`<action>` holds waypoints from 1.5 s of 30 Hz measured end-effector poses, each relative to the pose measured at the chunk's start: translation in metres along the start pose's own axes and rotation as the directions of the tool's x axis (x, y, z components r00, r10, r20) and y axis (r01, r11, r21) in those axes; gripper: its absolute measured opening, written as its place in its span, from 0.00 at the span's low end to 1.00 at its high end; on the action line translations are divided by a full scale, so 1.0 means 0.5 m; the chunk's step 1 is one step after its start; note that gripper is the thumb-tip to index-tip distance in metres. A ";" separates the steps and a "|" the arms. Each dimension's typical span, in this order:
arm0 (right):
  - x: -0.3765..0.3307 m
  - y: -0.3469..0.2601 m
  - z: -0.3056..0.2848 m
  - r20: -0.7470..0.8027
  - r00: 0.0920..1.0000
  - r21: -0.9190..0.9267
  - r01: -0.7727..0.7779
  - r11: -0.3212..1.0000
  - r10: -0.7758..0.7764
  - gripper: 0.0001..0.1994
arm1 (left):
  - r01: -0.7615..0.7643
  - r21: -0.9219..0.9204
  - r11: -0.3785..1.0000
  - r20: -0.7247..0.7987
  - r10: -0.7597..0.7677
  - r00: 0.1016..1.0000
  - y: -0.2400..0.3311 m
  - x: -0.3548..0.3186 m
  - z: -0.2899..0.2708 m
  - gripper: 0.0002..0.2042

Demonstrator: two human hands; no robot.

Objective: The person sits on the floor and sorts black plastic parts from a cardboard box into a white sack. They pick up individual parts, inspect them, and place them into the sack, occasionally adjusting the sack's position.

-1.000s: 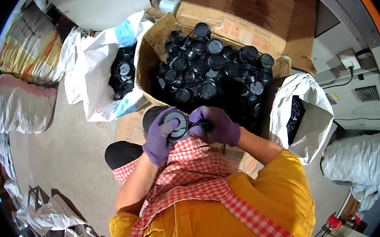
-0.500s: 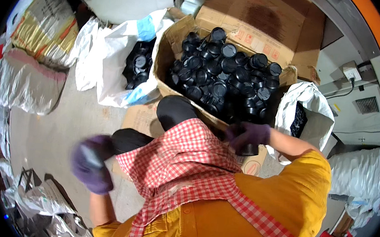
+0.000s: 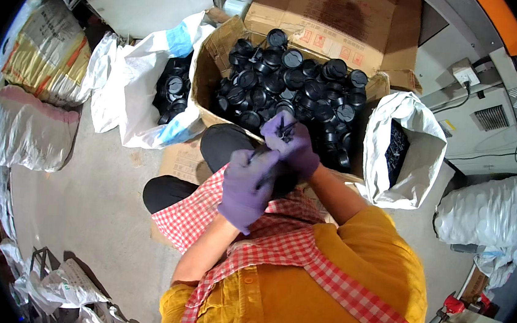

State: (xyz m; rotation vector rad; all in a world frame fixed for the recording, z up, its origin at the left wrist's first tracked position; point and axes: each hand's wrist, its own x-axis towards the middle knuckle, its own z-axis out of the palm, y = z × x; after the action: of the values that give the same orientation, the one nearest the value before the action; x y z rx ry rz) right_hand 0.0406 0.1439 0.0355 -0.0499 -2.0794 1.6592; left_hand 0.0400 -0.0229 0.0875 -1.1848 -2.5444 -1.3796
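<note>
Both hands gloved in purple, brought together over the lap, just near side of the box [image 3: 214, 47]. R hand [image 3: 297, 145] closed, w/ small blk parts [image 3: 283, 130] gripped at the fingers, held up over the box's near edge. L hand [image 3: 245, 190] set nearer & a bit left, fingers curled, touching or almost touching R hand; whether anything is grasped in it can't be told. Dark shape [image 3: 284, 182] seen under the hands, partly hidden; can't be told if held or what it is.

Box: cardboard, open, far flap [image 3: 326, 20] raised. Heaped w/ round blk caps [image 3: 294, 78], lying at all angles, some flat side up, some on edge.

Left of box, close beside: white bag [image 3: 136, 83] w/ blue patches, mouth open, more caps seen inside. Right of box: second white bag [image 3: 423, 160], mouth open, small blk bits [image 3: 396, 152] inside.

Farther left: stuffed sacks [image 3: 33, 132] by the wall side. Far right: grey cabinet [image 3: 478, 144] w/ vent; white bundle [image 3: 485, 209] on the near side of it. Flat cardboard [image 3: 178, 160] laid on floor [image 3: 94, 209], partly under the knees. Red-white check apron [image 3: 275, 252] worn over yellow shirt [image 3: 355, 256].
</note>
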 end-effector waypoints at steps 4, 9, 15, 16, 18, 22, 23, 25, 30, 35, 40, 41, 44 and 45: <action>-0.001 0.132 -0.115 -0.289 0.957 -0.659 -0.192 0.727 -0.010 0.05 | -0.193 0.115 0.974 0.061 0.187 0.980 0.064 0.015 -0.039 0.20; -0.042 0.092 -0.357 -0.669 0.739 -0.521 -0.386 0.761 -0.083 0.07 | -0.084 0.374 0.924 -0.415 0.248 0.875 -0.062 0.118 -0.179 0.24; -0.209 0.251 -0.630 -0.697 0.638 -0.638 -0.760 0.123 0.328 0.42 | 0.258 0.498 0.828 -0.488 0.022 0.873 -0.304 0.179 -0.221 0.29; -0.240 0.296 -0.678 -0.723 0.515 -0.604 -0.794 -0.060 0.461 0.43 | 0.333 0.616 0.714 -0.461 -0.015 0.887 -0.330 0.181 -0.196 0.32; -0.219 0.268 -0.686 -0.773 0.432 -0.522 -0.849 -0.081 0.465 0.33 | 0.164 0.639 0.751 -0.359 0.103 0.928 -0.313 0.160 -0.161 0.30; -0.096 0.178 -0.609 -0.531 0.831 -0.846 -0.506 0.170 -0.168 0.14 | 0.169 0.423 0.890 -0.316 -0.030 0.948 -0.282 0.094 -0.074 0.25; -0.051 0.160 -0.581 -0.412 0.836 -0.909 -0.353 0.221 -0.362 0.11 | 0.164 0.414 0.896 -0.323 -0.024 0.946 -0.289 0.077 -0.044 0.24; 0.033 0.141 -0.492 -0.356 0.881 -0.858 -0.176 0.483 -0.311 0.09 | 0.205 0.375 0.904 -0.258 -0.111 0.960 -0.269 0.076 0.003 0.21; 0.253 0.261 -0.268 0.058 0.998 -0.772 0.061 0.633 -0.026 0.16 | 0.230 0.488 0.842 -0.149 -0.180 0.972 -0.252 0.103 0.035 0.17; 0.439 0.402 -0.122 0.062 0.981 -0.886 -0.031 0.462 0.185 0.27 | 0.319 0.542 0.778 -0.086 -0.326 0.941 -0.269 0.116 0.026 0.16; 0.487 0.443 -0.055 -0.062 0.787 -0.912 -0.294 0.285 0.614 0.34 | 0.372 0.532 0.761 -0.064 -0.401 0.914 -0.269 0.123 0.024 0.17; 0.474 0.445 -0.041 -0.047 0.769 -0.930 -0.267 0.253 0.638 0.33 | 0.375 0.526 0.763 -0.056 -0.409 0.911 -0.268 0.127 0.024 0.17; 0.406 0.480 -0.019 0.061 0.890 -0.967 -0.060 0.249 0.452 0.23 | 0.377 0.516 0.769 -0.043 -0.416 0.908 -0.269 0.131 0.025 0.16; 0.384 0.478 -0.020 0.107 0.899 -0.955 -0.026 0.296 0.425 0.21 | 0.380 0.508 0.773 -0.046 -0.416 0.908 -0.269 0.128 0.024 0.16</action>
State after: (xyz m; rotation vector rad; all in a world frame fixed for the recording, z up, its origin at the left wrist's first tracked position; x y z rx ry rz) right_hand -0.1877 0.2771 -0.1195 -0.5010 -3.1760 0.2470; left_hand -0.0855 -0.0186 0.0062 -0.6264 -3.0507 -0.6037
